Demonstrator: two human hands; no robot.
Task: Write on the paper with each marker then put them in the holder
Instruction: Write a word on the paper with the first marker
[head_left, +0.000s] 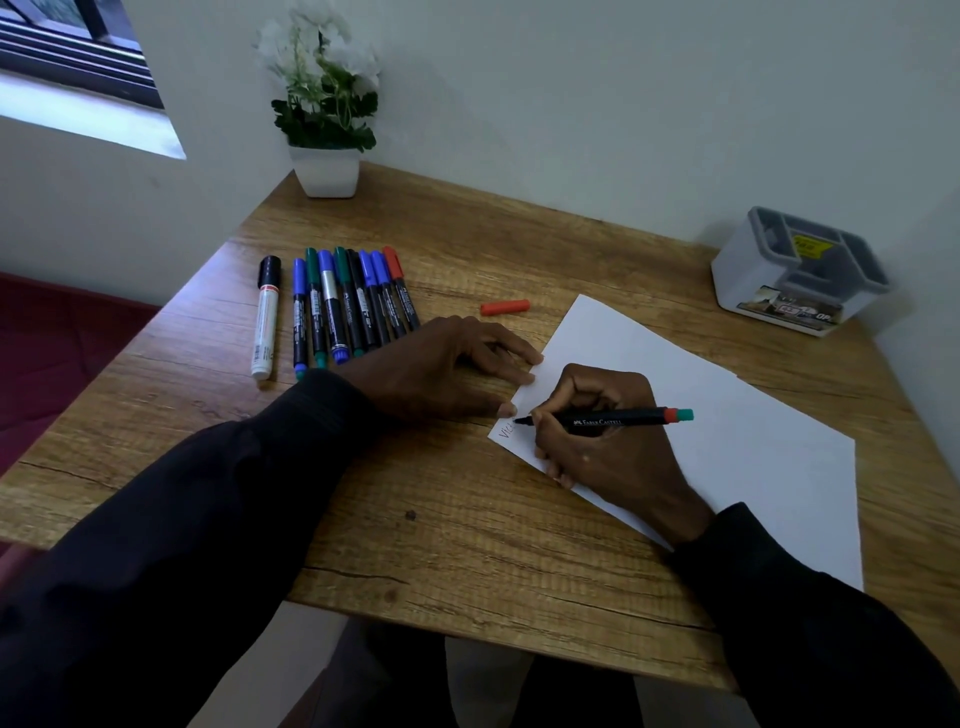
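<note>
A white sheet of paper (727, 415) lies on the right half of the wooden table (467, 545). My right hand (608, 441) grips a black marker (613, 418) with a red and teal end, its tip touching the paper's left corner beside a few written letters (505, 430). Fingers of my left hand (447, 369) lie flat, pressing the paper's left edge. A loose red cap (505, 307) rests on the table above that hand. Several capped markers (353, 301) lie in a row at the left, with a white marker (265, 317) beside them. The grey-and-white holder (800, 270) stands at the far right.
A white pot with a flowering plant (324, 130) stands at the table's back corner against the wall. A window (78, 62) is at the upper left. A dark red surface (62, 364) lies left of the table.
</note>
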